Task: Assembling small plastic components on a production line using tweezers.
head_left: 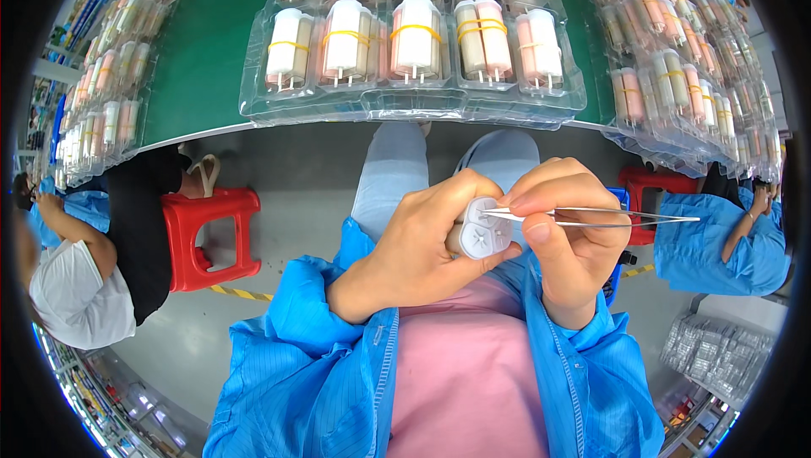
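Above my lap, my left hand (422,242) is closed around a bundle of tubes (483,237) with its round white ends turned up. Cross-shaped marks or openings show in the ends. My right hand (570,226) pinches metal tweezers (646,219), whose joined end points right. A thin white stem (500,213) lies at the bundle's upper end, by my right fingertips; whether the tweezers or the fingers grip it I cannot tell. My left fingers and palm hide most of the bundle's sides.
A clear plastic tray (405,103) of banded white, grey and pink tube bundles stands on the green table (203,69) ahead. More stacked trays (688,111) flank it. People sit at both sides, near red stools (211,234).
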`<state>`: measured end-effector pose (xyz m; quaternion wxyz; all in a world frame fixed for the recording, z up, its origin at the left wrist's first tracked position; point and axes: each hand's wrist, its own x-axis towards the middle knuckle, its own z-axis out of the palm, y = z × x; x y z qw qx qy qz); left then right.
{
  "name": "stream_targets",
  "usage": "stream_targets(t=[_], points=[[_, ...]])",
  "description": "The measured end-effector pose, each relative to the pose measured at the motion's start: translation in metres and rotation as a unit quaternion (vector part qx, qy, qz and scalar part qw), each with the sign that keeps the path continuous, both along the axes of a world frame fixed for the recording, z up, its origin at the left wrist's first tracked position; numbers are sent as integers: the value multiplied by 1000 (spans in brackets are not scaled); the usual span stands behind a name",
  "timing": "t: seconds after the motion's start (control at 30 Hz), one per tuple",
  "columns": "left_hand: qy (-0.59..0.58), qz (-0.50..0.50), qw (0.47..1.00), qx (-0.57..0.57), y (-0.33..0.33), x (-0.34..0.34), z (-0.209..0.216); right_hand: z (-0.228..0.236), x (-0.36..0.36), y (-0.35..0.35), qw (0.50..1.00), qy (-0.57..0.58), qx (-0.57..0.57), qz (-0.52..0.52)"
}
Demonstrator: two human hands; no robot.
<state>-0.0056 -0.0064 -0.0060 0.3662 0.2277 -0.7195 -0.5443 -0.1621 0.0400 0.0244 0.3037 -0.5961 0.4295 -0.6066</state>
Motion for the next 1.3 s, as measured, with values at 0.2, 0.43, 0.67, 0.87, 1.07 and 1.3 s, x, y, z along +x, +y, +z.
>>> stream_targets(t=[0.2,0.43,0.67,0.87,1.07,1.3], points=[[4,2,1000,-1,0,0,0,1,2,0,1000,6,3,-3],[7,4,1000,-7,0,0,0,0,2,0,1000,5,7,-7],[19,-4,1000,13,1,-1,-2,-1,4,0,1000,-7,5,-9],[11,-16,1000,11,1,0,-2,-2,2,1,1000,1,-6,-7],[11,-21,1000,-3,1,0,-3,-3,2,2,1000,-12,-9,-7],[21,-21,999,-16,0,0,-4,0,2,1,1000,25,-5,-11]])
